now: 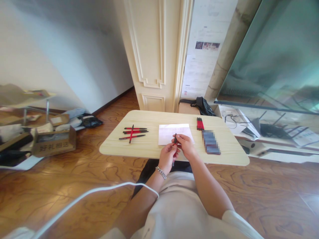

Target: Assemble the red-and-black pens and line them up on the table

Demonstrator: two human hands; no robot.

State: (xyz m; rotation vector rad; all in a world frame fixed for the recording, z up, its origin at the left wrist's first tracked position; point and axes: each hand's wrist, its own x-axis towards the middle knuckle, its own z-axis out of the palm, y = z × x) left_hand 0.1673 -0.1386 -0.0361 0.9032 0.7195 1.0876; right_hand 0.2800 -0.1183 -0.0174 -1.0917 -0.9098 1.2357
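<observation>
My left hand (168, 153) is closed around a red and black pen (175, 138), held with its dark end up over the near edge of the white paper (165, 132). The fingers of my right hand (186, 144) pinch the pen's upper part. Much of its barrel is hidden by my fingers; a lower bit shows beneath my left hand. On the table's left lie several similar pens (136, 132), with one pen (131, 134) laid across them. Right of the paper, a tight row of red and black pens (200, 123) sits against a pixelated rectangular thing (211, 142).
The pale wooden table (149, 118) has rounded corners. A white cable (112, 187) runs across my left forearm. At left on the floor is an open cardboard box (54, 141). Behind the table are a black bag (203, 105), a panelled door (149, 43) and a large screen (276, 59).
</observation>
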